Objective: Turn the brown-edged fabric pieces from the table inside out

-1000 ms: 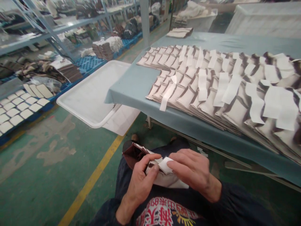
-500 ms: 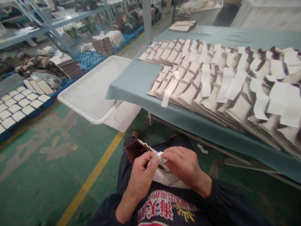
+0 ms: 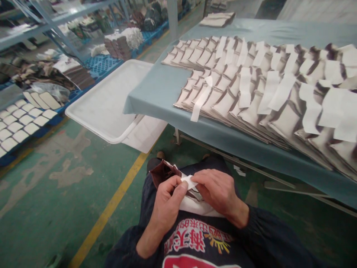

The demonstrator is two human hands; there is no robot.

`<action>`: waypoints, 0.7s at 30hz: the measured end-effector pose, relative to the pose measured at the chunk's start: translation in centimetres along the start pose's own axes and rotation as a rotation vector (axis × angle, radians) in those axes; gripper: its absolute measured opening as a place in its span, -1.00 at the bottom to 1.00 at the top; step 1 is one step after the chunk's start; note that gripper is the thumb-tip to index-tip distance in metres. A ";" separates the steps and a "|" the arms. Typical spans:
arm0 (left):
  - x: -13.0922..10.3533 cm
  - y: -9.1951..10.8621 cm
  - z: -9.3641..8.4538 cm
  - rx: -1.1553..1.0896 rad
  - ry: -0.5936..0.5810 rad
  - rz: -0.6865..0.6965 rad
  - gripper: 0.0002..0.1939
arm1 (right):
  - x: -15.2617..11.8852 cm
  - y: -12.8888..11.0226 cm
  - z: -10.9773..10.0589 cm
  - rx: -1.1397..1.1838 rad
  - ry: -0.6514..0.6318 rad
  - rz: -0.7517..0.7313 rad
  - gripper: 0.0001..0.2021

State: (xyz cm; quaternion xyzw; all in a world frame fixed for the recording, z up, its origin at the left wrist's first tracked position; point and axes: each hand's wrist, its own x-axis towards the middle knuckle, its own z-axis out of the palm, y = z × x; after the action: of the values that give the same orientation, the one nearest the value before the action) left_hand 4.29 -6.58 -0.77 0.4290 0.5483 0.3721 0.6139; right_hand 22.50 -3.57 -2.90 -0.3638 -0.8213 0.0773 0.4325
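Over my lap, my left hand (image 3: 169,201) pinches a small white slip (image 3: 189,182) between thumb and fingers. The fingertips of my right hand (image 3: 219,191) are closed on the slip's other side. Whether it is paper or cloth, I cannot tell. Beneath both hands lies a bundle of fabric pieces, with a dark brown part (image 3: 165,173) at its far left end and a cream part (image 3: 199,208) nearer my body. My fingers cover much of the bundle's middle.
A table with a blue-green cover (image 3: 150,89) stands ahead, bearing overlapping rows of cream-and-brown fabric pieces (image 3: 228,104) with white strips (image 3: 245,87) on several. A white plastic tub (image 3: 100,100) is at its left. Farther left, blue pallets (image 3: 102,70) hold stacked pieces.
More of the white slip shows between my fingertips than before. My hands have moved only slightly, and the view has tipped down a little.
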 end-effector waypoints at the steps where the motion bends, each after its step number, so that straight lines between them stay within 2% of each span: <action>1: -0.1 -0.1 -0.1 0.000 0.013 0.005 -0.55 | -0.1 0.0 0.0 -0.009 0.008 0.003 -0.82; 5: -0.4 -0.2 -0.2 0.023 0.045 0.057 -0.57 | -0.4 0.2 -0.2 -0.019 0.045 0.024 -0.83; 8: -0.6 -0.1 -0.1 0.037 0.040 0.074 -0.54 | -0.7 0.0 0.0 0.054 0.048 0.109 -0.81; 10: -0.7 0.0 -0.1 0.046 0.043 0.084 -0.54 | -0.7 -0.5 0.2 0.187 0.046 0.305 -0.86; 12: -0.4 -0.1 -0.2 0.085 0.062 0.114 -0.52 | -0.3 -0.9 0.2 0.410 0.108 0.616 -0.93; 14: 0.1 -0.4 -0.4 0.146 0.097 0.136 -0.53 | 0.6 -1.1 -0.1 0.657 0.236 0.902 -0.83; 15: 0.4 -0.6 -0.6 0.171 0.113 0.131 -0.54 | 1.1 -1.1 -0.3 0.762 0.303 0.985 -0.77; 18: 1.6 -1.3 -0.9 0.197 0.113 0.079 -0.57 | 3.1 -0.8 -1.3 0.976 0.435 1.080 -0.66; 21: 2.6 -2.2 -1.1 0.242 0.040 0.058 -0.56 | 5.1 -0.8 -2.1 1.071 0.540 1.094 -0.61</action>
State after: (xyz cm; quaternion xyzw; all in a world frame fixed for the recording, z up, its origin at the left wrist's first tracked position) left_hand 3.53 -4.85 -3.81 0.5083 0.5887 0.3293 0.5354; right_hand 21.88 -1.15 2.07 -0.4634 -0.2461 0.5702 0.6321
